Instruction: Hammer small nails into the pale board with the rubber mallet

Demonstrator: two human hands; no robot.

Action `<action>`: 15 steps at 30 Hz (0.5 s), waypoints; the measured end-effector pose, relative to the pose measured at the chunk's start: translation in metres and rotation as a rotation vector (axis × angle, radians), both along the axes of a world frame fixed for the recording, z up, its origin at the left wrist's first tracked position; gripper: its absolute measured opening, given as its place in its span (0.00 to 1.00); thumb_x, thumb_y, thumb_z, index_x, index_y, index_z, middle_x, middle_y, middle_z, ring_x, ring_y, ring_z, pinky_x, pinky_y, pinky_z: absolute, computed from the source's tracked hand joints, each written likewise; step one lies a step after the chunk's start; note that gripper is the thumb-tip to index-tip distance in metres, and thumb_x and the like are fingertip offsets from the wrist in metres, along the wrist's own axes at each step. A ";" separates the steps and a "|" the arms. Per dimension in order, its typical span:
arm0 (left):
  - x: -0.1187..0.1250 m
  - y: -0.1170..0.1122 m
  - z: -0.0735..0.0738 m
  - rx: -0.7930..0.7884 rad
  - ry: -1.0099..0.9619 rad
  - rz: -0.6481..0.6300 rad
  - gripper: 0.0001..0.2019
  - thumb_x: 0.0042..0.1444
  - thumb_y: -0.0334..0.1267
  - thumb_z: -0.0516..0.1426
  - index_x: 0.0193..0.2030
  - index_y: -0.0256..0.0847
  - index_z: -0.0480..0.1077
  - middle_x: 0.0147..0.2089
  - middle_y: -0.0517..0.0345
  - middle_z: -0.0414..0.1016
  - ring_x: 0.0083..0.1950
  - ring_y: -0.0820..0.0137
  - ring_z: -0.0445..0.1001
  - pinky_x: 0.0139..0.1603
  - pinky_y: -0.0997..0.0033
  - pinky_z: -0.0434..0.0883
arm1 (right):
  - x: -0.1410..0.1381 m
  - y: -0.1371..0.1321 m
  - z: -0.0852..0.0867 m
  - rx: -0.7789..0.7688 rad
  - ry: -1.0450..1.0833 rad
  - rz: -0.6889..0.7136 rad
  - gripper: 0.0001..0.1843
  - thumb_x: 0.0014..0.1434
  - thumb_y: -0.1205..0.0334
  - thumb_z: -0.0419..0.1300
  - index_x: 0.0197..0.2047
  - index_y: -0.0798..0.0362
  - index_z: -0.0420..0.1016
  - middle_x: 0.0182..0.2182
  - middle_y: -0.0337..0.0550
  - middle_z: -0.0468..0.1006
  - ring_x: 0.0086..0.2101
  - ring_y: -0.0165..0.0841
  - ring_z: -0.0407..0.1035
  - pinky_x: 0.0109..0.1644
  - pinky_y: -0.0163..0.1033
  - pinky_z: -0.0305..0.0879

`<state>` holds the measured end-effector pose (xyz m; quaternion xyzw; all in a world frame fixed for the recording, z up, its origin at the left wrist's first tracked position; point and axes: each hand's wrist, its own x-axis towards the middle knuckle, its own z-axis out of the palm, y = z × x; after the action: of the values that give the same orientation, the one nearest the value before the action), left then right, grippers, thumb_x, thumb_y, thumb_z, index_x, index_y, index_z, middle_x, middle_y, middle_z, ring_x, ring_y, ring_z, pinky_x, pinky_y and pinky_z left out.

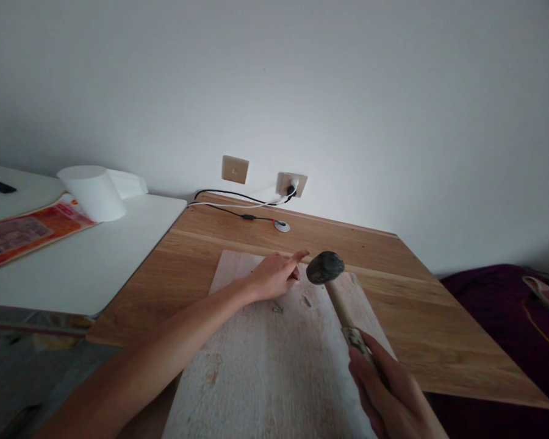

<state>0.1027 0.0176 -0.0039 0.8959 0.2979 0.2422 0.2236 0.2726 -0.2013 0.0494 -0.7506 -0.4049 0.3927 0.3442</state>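
My right hand is wrapped round the taped grip of a rubber mallet. Its dark head is raised above the far right part of a whitewashed wooden board. At the board's far end, my left hand rests with the index finger stretched toward the mallet head. Its other fingers are curled in a pinch, and whatever lies between them is too small to make out. Small metal nails lie on the board just in front of the left hand, with another nail to their right.
Under the board is a wooden tabletop against the wall. Black and white cables run along its back to a wall socket. At left, a white table bears a paper roll and an orange packet. Purple fabric lies right.
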 end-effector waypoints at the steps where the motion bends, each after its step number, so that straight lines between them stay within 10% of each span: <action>1: 0.000 0.000 0.000 0.000 0.002 -0.001 0.36 0.62 0.27 0.62 0.75 0.38 0.56 0.45 0.53 0.87 0.49 0.62 0.85 0.54 0.63 0.75 | -0.002 0.000 0.003 0.002 0.006 -0.006 0.43 0.58 0.26 0.58 0.63 0.53 0.69 0.18 0.25 0.56 0.16 0.24 0.49 0.19 0.30 0.45; 15: 0.000 -0.001 -0.002 0.001 -0.028 0.003 0.40 0.60 0.26 0.62 0.77 0.37 0.52 0.44 0.53 0.86 0.48 0.62 0.84 0.54 0.63 0.75 | 0.004 -0.002 -0.018 -0.016 0.013 -0.023 0.43 0.59 0.26 0.57 0.64 0.51 0.65 0.15 0.23 0.58 0.14 0.24 0.47 0.16 0.28 0.44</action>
<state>0.1026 0.0168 -0.0060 0.8920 0.2962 0.2551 0.2271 0.2766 -0.2038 0.0315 -0.7555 -0.3907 0.3967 0.3454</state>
